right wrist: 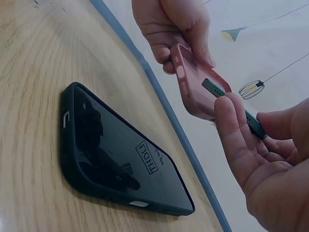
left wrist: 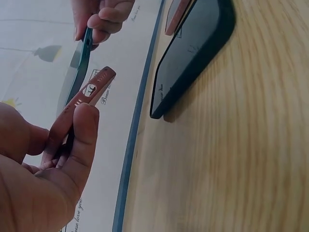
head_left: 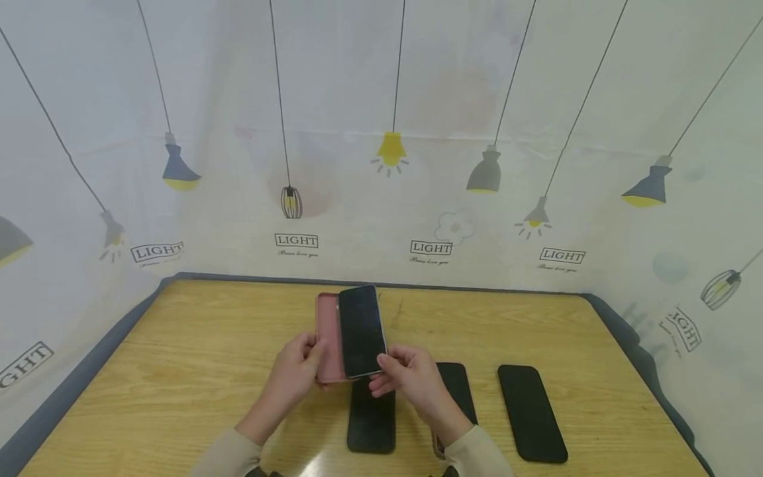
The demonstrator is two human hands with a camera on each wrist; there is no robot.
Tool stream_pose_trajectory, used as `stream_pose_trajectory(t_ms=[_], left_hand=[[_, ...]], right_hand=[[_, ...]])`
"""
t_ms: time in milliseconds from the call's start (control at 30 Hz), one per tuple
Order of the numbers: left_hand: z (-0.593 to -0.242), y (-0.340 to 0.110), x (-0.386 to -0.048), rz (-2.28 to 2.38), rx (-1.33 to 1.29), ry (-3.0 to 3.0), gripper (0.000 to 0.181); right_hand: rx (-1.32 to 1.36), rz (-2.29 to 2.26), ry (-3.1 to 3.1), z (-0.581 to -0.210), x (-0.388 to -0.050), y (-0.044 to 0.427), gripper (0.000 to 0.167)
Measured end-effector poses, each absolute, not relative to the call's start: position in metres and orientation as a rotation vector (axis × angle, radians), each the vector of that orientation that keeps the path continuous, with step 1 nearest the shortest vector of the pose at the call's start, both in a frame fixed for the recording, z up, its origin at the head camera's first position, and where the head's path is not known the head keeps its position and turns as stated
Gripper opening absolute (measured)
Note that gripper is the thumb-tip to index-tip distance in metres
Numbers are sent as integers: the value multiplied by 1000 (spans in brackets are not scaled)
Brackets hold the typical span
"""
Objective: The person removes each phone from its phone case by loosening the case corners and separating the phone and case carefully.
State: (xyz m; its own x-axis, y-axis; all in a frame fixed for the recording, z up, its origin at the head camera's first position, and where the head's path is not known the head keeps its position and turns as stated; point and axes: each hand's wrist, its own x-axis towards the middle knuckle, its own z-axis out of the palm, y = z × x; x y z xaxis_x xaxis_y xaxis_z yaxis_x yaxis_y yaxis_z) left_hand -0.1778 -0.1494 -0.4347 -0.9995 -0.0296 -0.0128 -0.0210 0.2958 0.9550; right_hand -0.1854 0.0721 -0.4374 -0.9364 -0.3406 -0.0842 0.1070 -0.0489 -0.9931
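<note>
Above the table, my left hand [head_left: 296, 368] grips a pink phone case [head_left: 328, 331] by its left side and lower corner. My right hand [head_left: 411, 377] pinches the lower right corner of a phone [head_left: 361, 331] with a dark screen. The phone is tilted and overlaps the right part of the case in the head view. Its green edge [left wrist: 82, 63] shows in the left wrist view, where the case [left wrist: 79, 106] is seen side-on. In the right wrist view the pink inside of the case [right wrist: 193, 89] shows beside the phone's green edge [right wrist: 212, 88].
Below my hands, a dark-cased phone [head_left: 371, 421] lies on the wooden table [head_left: 179, 371]. A second phone [head_left: 457, 384] lies partly under my right wrist, and a third [head_left: 532, 414] lies farther right. A lamp-printed curtain [head_left: 357, 218] surrounds the table's back and sides.
</note>
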Motion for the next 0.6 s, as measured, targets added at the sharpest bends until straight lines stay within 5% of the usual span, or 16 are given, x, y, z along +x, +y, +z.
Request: stream_pose_trajectory(t_ms=[600], left_hand=[[-441, -176, -171, -1798, 57, -2571, 23]], right_hand=[[-218, -2039, 1990, -440, -190, 82, 23]])
